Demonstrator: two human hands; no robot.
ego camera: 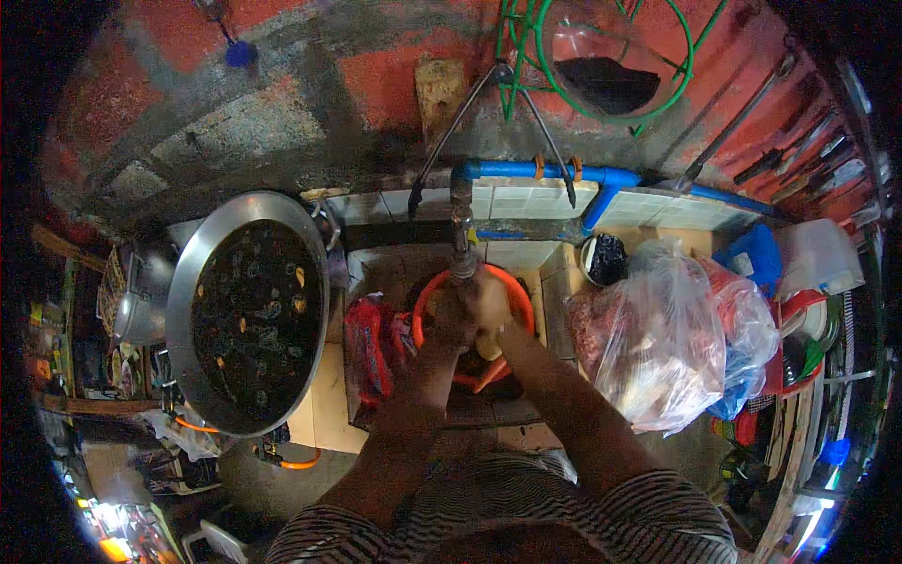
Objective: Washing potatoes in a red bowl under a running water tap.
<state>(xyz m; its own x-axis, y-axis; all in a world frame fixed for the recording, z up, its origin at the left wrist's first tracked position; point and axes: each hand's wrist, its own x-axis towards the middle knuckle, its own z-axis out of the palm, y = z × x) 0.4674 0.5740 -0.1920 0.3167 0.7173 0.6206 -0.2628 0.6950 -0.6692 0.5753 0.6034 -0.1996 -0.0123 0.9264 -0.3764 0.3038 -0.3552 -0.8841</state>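
Observation:
Both of my hands are together under a metal tap, over an orange plastic bucket that stands in a tiled sink basin. A pale, rounded item shows at the hands; blur and dim light hide what it is. My left hand is at the left side of the bucket's mouth, its fingers unclear. My right hand is beside it, blurred, near the pale item. Inside the bucket the contents are dark. A red plastic package lies in the basin left of the bucket.
A large metal pan of dark liquid with floating bits stands at the left. Clear plastic bags with contents lie on the right counter, beside a small tub. Blue pipe runs along the wall, below a green wire rack.

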